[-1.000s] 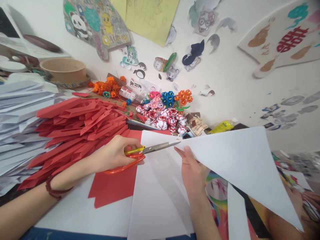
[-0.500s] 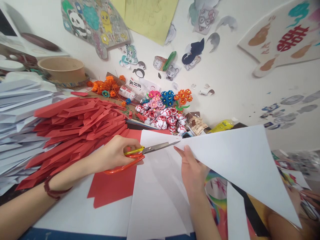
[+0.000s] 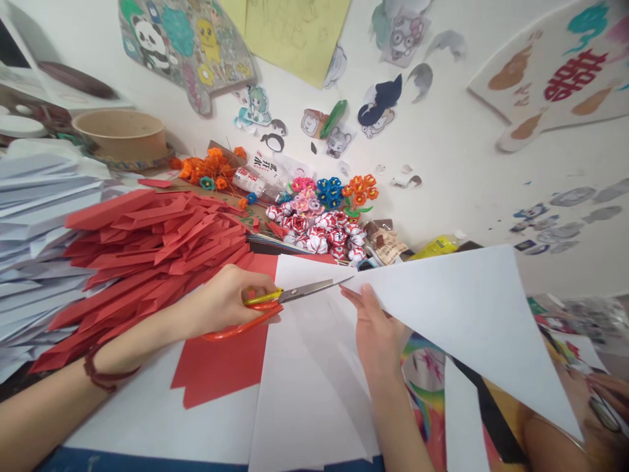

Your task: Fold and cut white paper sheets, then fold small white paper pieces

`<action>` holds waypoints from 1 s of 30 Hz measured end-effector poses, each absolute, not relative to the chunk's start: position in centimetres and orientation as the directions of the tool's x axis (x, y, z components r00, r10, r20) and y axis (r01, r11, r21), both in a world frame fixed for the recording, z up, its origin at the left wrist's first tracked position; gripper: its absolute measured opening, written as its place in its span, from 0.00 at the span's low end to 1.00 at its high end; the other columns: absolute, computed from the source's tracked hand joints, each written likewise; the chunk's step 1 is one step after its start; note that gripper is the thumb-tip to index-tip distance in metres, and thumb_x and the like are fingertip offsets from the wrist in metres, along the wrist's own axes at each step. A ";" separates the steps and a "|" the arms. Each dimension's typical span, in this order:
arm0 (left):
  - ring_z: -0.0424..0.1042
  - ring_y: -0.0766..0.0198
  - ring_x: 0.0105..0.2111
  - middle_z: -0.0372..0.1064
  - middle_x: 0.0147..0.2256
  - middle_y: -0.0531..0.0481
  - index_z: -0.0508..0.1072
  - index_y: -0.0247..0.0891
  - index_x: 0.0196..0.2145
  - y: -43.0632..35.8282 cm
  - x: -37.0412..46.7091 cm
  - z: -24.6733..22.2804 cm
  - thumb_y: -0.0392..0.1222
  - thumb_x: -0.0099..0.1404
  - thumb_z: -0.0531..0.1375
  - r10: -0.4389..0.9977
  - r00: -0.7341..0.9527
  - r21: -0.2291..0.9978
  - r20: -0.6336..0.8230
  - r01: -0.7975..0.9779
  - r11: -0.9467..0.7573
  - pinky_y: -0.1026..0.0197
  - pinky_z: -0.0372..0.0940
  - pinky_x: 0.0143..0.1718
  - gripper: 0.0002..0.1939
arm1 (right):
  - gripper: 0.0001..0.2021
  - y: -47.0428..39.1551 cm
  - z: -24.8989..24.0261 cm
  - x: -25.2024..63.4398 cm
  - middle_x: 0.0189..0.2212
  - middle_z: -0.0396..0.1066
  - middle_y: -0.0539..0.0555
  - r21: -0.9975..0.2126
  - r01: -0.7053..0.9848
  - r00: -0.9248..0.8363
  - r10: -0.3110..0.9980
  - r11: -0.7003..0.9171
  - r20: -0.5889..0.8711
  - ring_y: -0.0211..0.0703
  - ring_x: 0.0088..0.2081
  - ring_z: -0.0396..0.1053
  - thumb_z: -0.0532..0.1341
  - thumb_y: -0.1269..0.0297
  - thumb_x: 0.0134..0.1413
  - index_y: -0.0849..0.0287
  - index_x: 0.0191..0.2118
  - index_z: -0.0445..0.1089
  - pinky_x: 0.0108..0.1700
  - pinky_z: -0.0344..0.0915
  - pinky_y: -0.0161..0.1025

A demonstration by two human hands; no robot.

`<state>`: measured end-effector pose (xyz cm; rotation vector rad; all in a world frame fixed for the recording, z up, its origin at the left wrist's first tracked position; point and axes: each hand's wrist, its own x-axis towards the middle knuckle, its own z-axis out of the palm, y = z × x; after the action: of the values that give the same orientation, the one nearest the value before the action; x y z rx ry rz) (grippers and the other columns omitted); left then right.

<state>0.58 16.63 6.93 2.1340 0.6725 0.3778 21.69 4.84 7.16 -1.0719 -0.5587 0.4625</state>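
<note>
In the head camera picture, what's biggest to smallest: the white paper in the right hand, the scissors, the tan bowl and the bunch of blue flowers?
1. Held white paper
2. Tan bowl and scissors, unsure: the scissors look longer, the bowl taller
3. Bunch of blue flowers

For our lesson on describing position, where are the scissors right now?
In the head view, the scissors are just left of centre, held in the left hand, tips pointing right toward the white paper in the right hand.
</note>
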 end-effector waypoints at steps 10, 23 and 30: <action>0.53 0.71 0.21 0.60 0.20 0.58 0.73 0.37 0.34 16.6 0.6 7.6 0.57 0.55 0.65 0.595 0.803 0.750 0.032 0.374 -0.545 0.69 0.48 0.21 0.19 | 0.23 4.8 7.3 21.6 0.39 0.77 0.53 -0.900 -0.036 0.758 0.598 0.435 0.259 0.43 0.31 0.77 0.70 0.69 0.46 0.56 0.51 0.72 0.39 0.78 0.49; 0.71 0.53 0.47 0.69 0.51 0.50 0.62 0.48 0.56 16.6 -0.2 6.9 0.47 0.51 0.68 0.554 0.830 0.681 -0.064 0.442 -0.584 0.60 0.65 0.41 0.35 | 0.14 4.8 7.3 22.1 0.30 0.77 0.50 -0.912 -0.043 0.804 0.556 0.408 0.211 0.45 0.28 0.78 0.70 0.68 0.46 0.60 0.40 0.73 0.39 0.75 0.46; 0.70 0.53 0.49 0.66 0.55 0.47 0.60 0.45 0.55 17.0 0.4 6.3 0.52 0.51 0.68 0.577 0.816 0.713 0.004 0.403 -0.575 0.61 0.66 0.40 0.36 | 0.11 4.9 7.0 22.1 0.27 0.77 0.49 -0.915 -0.061 0.803 0.564 0.400 0.193 0.43 0.26 0.77 0.71 0.68 0.45 0.61 0.36 0.73 0.39 0.74 0.44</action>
<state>0.36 16.99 6.26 2.2586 0.7158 0.3050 22.10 4.87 7.01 -1.0976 -0.5271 0.4196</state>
